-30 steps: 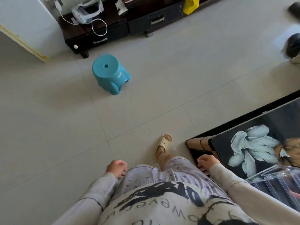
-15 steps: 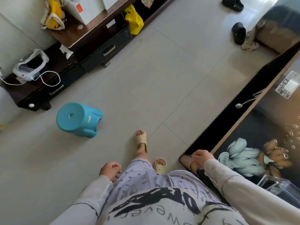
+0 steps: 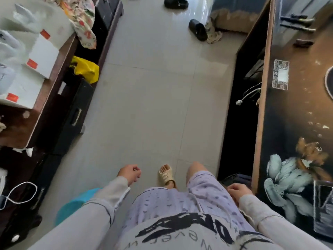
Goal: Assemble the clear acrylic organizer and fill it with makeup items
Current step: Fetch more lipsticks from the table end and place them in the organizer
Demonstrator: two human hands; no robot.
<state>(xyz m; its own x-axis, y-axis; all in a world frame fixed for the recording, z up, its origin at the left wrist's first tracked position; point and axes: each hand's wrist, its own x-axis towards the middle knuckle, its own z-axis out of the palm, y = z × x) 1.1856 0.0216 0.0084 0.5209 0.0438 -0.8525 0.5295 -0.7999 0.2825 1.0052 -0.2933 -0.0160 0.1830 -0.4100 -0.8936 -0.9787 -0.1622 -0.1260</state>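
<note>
I am standing on a tiled floor between a low cabinet and a table. My left hand hangs in front of me with its fingers curled shut and nothing in it. My right hand rests by my right thigh next to the table's edge, fingers curled, holding nothing. A corner of the clear acrylic organizer shows at the right edge, on the dark floral table top. No makeup items are visible.
A dark low cabinet with white boxes and a yellow bag runs along the left. A teal stool sits behind my left arm. Black slippers lie far ahead. A loose plug hangs under the table.
The view has swung to the right along the aisle. The stool has slid from the middle left to behind my left arm. Both hands stay empty at my sides.
</note>
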